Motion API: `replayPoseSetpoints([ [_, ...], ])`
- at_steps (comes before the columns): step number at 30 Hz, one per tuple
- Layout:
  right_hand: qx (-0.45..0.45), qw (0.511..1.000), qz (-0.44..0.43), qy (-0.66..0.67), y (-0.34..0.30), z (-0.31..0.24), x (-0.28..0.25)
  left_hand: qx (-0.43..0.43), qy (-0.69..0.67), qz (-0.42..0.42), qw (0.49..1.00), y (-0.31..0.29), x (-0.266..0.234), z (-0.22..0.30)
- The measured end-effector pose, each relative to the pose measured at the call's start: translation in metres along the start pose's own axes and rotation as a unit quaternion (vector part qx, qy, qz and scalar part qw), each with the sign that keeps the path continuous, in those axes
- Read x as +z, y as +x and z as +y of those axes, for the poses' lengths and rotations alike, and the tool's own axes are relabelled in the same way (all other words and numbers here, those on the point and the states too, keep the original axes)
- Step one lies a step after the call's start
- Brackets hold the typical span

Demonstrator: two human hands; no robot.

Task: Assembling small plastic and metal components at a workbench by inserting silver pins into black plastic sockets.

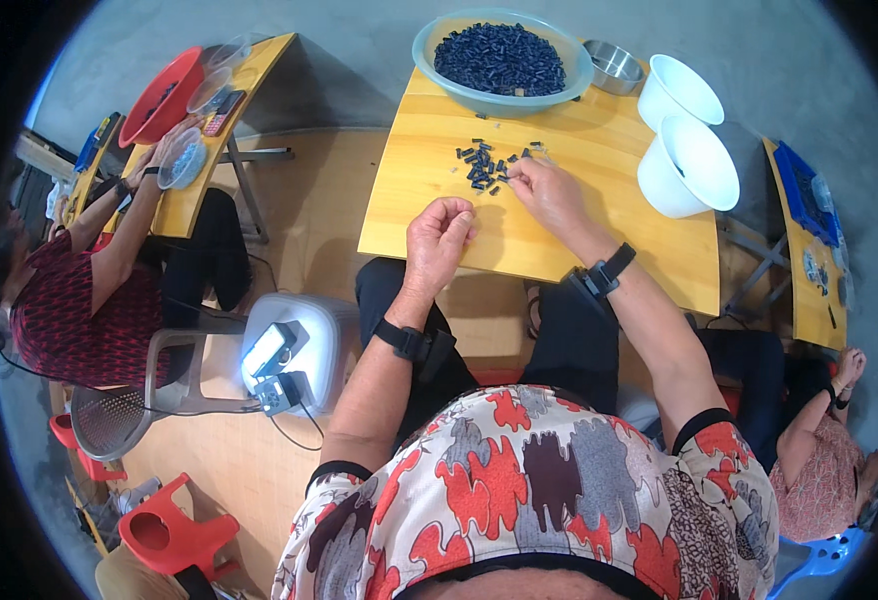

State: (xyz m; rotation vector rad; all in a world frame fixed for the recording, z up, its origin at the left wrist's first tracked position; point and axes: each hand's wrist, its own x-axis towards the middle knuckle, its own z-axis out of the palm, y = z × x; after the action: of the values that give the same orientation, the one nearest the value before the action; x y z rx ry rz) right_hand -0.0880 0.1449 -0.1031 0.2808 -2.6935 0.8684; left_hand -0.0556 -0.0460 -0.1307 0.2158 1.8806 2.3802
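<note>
On the yellow wooden table lies a loose pile of small dark tube-shaped pieces [481,168], with a few pale bits among them. My right hand [551,196] reaches to the pile's right edge, thumb and fingers pinched at a small dark piece. Nearer to me, at the table's front edge, my left hand [439,243] is closed with thumb against curled fingers; whatever it may hold is hidden. Beyond the pile stands a wide pale-green basin [427,73] heaped with the same kind of dark pieces.
Two white tubs [659,180] and a steel bowl [614,68] stand at the table's right and back. To my left, a lamp [271,350] shines on a grey stool [314,310]. Co-workers sit at side tables; a red basin [164,100] and a blue tray [804,195] are there.
</note>
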Motion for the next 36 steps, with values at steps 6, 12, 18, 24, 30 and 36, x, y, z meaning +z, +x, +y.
replayPoseSetpoints([
  [6,-0.037,0.997,0.017,-0.059,0.028,-0.004,0.015,-0.004,0.02,-0.009,1.0,0.001,0.001,0.0],
  [12,-0.002,0.991,-0.046,-0.124,0.035,-0.004,0.02,-0.03,0.052,-0.015,0.998,0.0,-0.001,0.001],
  [18,-0.014,0.993,-0.008,-0.116,0.032,-0.006,0.023,-0.026,0.046,-0.013,0.999,-0.001,0.001,0.005],
  [24,-0.026,0.993,-0.014,-0.111,0.035,-0.006,0.025,-0.012,0.05,-0.01,0.999,-0.004,0.002,0.007],
  [30,-0.032,0.994,0.007,-0.101,0.032,0.003,0.025,-0.005,0.038,-0.024,0.999,-0.002,0.004,0.008],
  [36,0.008,0.976,0.05,0.212,0.007,-0.018,-0.004,0.0,0.033,-0.018,0.999,0.001,-0.001,-0.001],
])
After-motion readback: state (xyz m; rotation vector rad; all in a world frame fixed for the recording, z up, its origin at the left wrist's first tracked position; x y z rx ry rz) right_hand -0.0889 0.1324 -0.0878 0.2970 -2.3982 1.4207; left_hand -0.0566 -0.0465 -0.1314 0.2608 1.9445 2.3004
